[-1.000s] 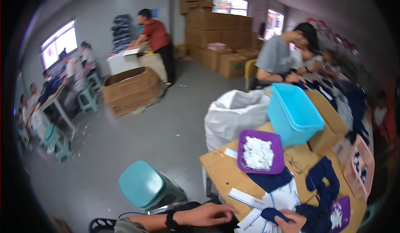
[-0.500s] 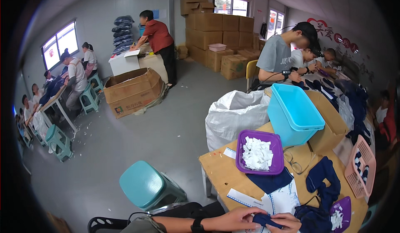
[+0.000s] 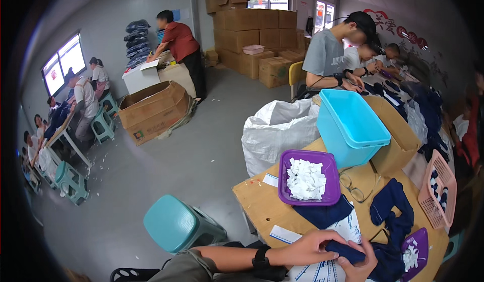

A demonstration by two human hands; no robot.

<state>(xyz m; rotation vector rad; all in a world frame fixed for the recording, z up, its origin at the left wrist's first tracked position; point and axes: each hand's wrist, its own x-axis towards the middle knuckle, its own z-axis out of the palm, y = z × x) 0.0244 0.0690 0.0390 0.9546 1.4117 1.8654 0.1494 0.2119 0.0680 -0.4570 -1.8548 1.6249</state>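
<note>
Both my hands are closed on a small, tightly folded navy sock (image 3: 345, 252) above the front of the wooden table. My left hand (image 3: 307, 246) grips its left end with thumb and fingers. On the opposite end, my right hand (image 3: 362, 263) pinches with the thumb below. Under them lie white sheets with blue markings (image 3: 317, 272). Right of my hands is a heap of loose navy socks (image 3: 388, 259), with another navy sock (image 3: 390, 201) behind it. A flat navy cloth piece (image 3: 322, 215) lies partly beneath a purple basket (image 3: 330, 194) holding white paper slips (image 3: 305, 180).
A smaller purple basket (image 3: 421, 241) and a pink basket (image 3: 446, 201) stand at right. Eyeglasses (image 3: 355, 189) lie near a blue bin (image 3: 360, 141) and a cardboard box (image 3: 398, 131). A white sack (image 3: 277, 136) and green stool (image 3: 174, 224) stand beside the table. Co-workers (image 3: 327, 55) sit beyond.
My hands have risen slightly and shifted right with the sock, which now looks more compactly folded. The whole view has turned a little, sliding the room slightly left.
</note>
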